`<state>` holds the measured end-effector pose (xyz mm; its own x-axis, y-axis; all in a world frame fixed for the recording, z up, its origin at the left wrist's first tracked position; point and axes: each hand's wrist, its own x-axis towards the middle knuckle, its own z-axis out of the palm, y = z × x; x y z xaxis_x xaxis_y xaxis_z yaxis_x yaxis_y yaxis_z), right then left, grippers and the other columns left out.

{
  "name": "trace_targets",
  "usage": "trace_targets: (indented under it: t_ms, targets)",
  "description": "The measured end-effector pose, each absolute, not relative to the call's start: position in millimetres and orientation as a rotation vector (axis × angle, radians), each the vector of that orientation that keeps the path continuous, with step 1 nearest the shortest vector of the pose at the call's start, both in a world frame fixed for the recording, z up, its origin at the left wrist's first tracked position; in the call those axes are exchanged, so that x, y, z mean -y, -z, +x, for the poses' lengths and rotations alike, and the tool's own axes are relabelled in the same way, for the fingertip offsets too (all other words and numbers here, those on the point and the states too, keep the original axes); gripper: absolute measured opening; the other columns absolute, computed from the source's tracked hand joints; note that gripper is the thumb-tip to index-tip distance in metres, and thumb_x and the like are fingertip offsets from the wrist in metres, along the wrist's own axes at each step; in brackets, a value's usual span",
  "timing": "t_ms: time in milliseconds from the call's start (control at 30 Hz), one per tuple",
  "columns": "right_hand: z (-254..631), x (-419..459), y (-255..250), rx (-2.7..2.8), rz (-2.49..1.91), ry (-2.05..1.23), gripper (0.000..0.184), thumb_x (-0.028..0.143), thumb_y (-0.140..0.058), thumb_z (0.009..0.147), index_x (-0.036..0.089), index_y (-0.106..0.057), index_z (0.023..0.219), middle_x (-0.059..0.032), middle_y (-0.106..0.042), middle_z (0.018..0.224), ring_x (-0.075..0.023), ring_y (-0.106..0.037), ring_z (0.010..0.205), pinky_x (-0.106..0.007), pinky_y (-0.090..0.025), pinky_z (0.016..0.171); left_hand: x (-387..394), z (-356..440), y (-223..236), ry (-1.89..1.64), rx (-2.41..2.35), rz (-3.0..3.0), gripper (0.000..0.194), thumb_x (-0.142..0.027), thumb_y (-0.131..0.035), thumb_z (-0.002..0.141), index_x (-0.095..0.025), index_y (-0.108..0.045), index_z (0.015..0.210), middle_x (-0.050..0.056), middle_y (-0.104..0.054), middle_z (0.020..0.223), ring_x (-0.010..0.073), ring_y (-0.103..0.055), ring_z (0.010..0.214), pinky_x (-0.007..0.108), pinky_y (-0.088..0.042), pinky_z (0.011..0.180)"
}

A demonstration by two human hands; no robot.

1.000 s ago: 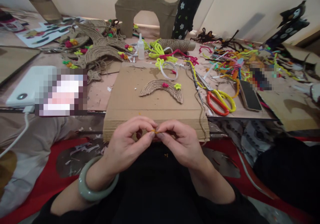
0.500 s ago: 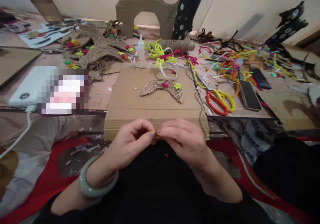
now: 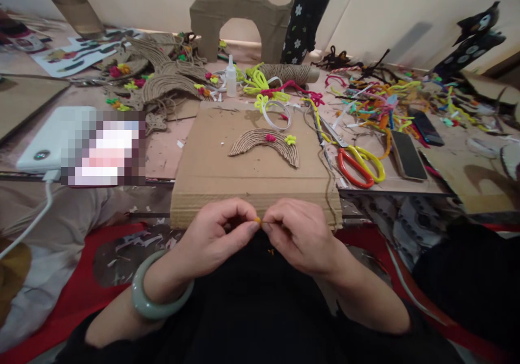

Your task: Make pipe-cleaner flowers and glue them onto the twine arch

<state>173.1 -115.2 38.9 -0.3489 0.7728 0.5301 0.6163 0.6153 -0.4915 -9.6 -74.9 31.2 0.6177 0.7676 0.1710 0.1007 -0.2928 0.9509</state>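
Observation:
A tiny orange piece of yarn or cord point(image 3: 258, 220) sits between my fingertips at the near edge of the cardboard sheet point(image 3: 199, 158). My left hand point(image 3: 221, 234) pinches it between thumb and forefinger. From the other side, my right hand point(image 3: 303, 231) closes its thumb and forefinger on it too; its exact shape is mostly hidden. Beyond my hands, an arch of coiled twine point(image 3: 264, 142) lies on the cardboard, with a pink and a yellow-green knotted flower on it. A white ring of tape or ribbon point(image 3: 277, 116) rests behind the arch.
Scissors with red and yellow handles point(image 3: 359, 166) lie right of the cardboard, beside a dark phone point(image 3: 408, 155). A white power bank point(image 3: 57, 136) is at left. A small glue bottle point(image 3: 231, 77) stands at the back, and tangled coloured cords point(image 3: 377, 101) spread at back right.
Both hands have shifted slightly right and turned a little, keeping the orange piece between their fingertips. The right hand's fingers have curled in. The arch and scissors stay in place.

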Motion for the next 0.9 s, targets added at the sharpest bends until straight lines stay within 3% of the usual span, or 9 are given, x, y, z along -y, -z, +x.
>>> trace_targets:
  t_ms: [267, 367, 467, 567, 667, 900]
  targets:
    - [167, 112, -33, 1.451, -1.17, -1.43, 0.012, 0.021, -0.05, 0.082, 0.019, -0.046, 0.07, 0.0074, -0.042, 0.055, -0.0054, -0.037, 0.045, -0.016, -0.032, 0.041, 71, -11, -26, -1.103, -0.522, 2.501, 0.014, -0.006, -0.057, 0.081, -0.018, -0.059, 0.087, 0.003, -0.069, 0.076, 0.0134, -0.063, 0.069, 0.024, -0.051, 0.066]
    - [164, 112, -29, 1.203, -1.007, -1.617, 0.018, 0.03, -0.051, 0.085, 0.019, -0.047, 0.072, 0.0083, -0.042, 0.052, -0.0046, -0.036, 0.04, -0.016, -0.032, 0.038, 73, -10, -24, -1.222, -0.497, 2.458, 0.018, -0.004, -0.061, 0.078, -0.017, -0.06, 0.09, 0.006, -0.07, 0.08, 0.0158, -0.066, 0.075, 0.027, -0.053, 0.071]
    - [162, 114, -28, 1.278, -0.99, -1.431, 0.018, 0.032, -0.052, 0.088, 0.017, -0.054, 0.077, 0.0057, -0.05, 0.054, -0.0059, -0.044, 0.044, -0.017, -0.039, 0.042, 76, -8, -20, -1.26, -0.565, 2.108, 0.018, -0.003, -0.06, 0.079, -0.019, -0.062, 0.087, 0.004, -0.07, 0.08, 0.0158, -0.066, 0.078, 0.029, -0.054, 0.075]
    - [161, 116, -28, 1.561, -1.07, -0.982, 0.012, 0.026, -0.054, 0.089, 0.018, -0.062, 0.091, 0.0002, -0.062, 0.07, -0.0086, -0.055, 0.057, -0.02, -0.046, 0.053, 78, -5, -15, -1.286, -0.656, 1.635, 0.014, -0.009, -0.059, 0.083, -0.022, -0.065, 0.087, 0.004, -0.07, 0.089, 0.0171, -0.066, 0.088, 0.033, -0.054, 0.082]
    - [158, 115, -27, 1.806, -1.139, -0.613, 0.012, 0.022, -0.055, 0.089, 0.018, -0.065, 0.094, -0.0015, -0.063, 0.074, -0.0103, -0.057, 0.064, -0.022, -0.048, 0.06, 80, -2, -10, -1.213, -0.701, 1.401, 0.007, -0.018, -0.062, 0.084, -0.021, -0.068, 0.081, 0.007, -0.069, 0.1, 0.0184, -0.065, 0.093, 0.031, -0.055, 0.081]
    - [153, 112, -26, 1.82, -1.144, -0.544, 0.011, 0.018, -0.054, 0.088, 0.017, -0.065, 0.086, 0.0001, -0.061, 0.068, -0.0092, -0.054, 0.058, -0.02, -0.045, 0.056, 80, 2, -10, -1.119, -0.677, 1.187, 0.006, -0.023, -0.066, 0.081, -0.021, -0.069, 0.077, 0.006, -0.066, 0.098, 0.0161, -0.065, 0.087, 0.025, -0.057, 0.07]
